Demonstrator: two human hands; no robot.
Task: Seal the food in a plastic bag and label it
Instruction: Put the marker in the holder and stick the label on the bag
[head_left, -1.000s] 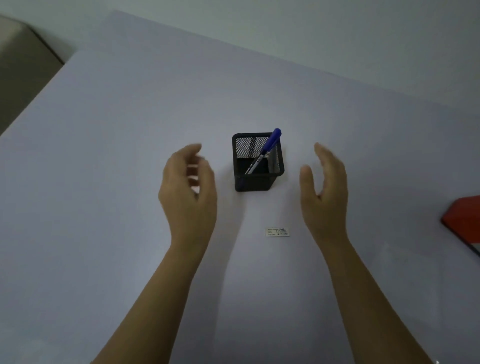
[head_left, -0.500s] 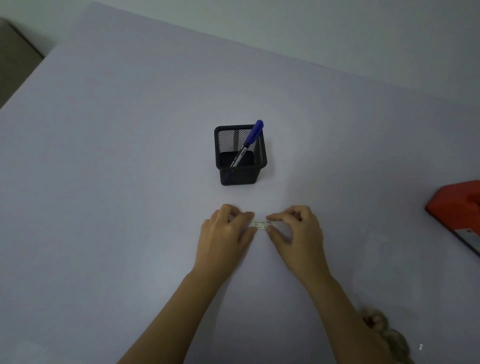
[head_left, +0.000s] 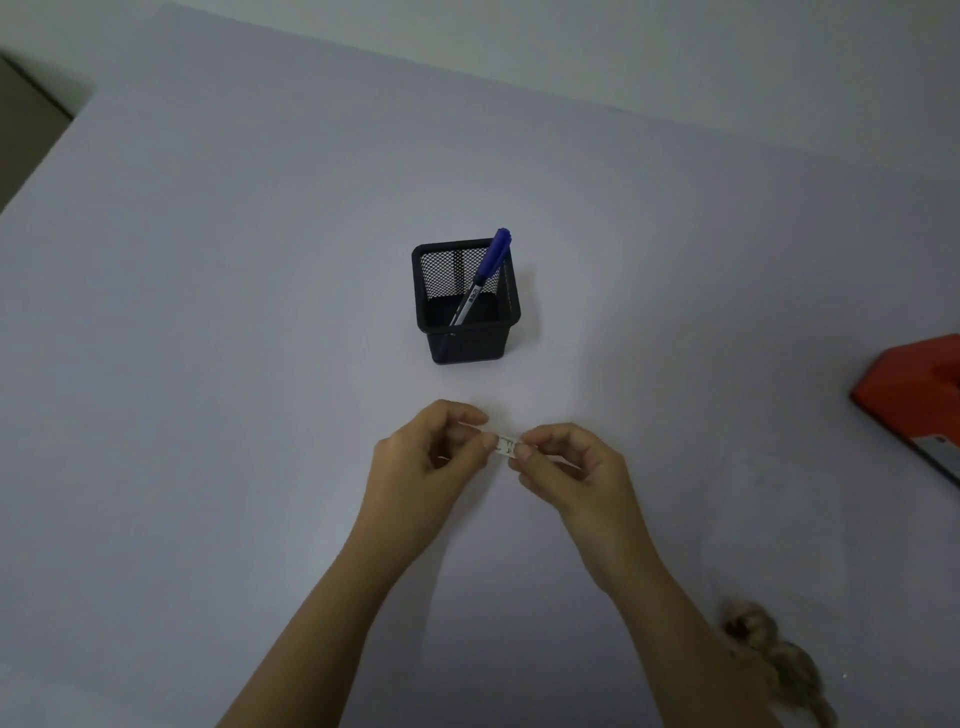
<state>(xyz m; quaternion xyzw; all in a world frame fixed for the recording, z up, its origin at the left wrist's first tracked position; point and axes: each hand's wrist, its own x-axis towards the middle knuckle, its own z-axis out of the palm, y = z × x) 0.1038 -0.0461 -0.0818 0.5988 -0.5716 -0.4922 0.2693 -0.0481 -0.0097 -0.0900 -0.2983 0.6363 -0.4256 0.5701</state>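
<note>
Since half a second ago the small white paper label has come up off the pale lavender table; then both hands were pressed low over it, and now they hold it raised between them. The left hand pinches its left end between thumb and forefinger, and the right hand pinches its right end the same way, the remaining fingers curled in. Only a short middle stretch of the label shows between the fingertips; there is dark print on it, too small to read.

Beyond the hands stands a square black wire-mesh pen holder, with a blue-capped marker pen leaning in it toward the right corner; the pen's lower end is hidden by the holder's near wall.

At the right edge lies an orange box-like object, cut off by the frame, so its form cannot be told. Below it a clear plastic bag lies flat on the table, so faint that only its outline can be made out. Near the bottom right corner sits a brownish lumpy heap of food, dim, blurred and partly behind the right forearm.
</note>
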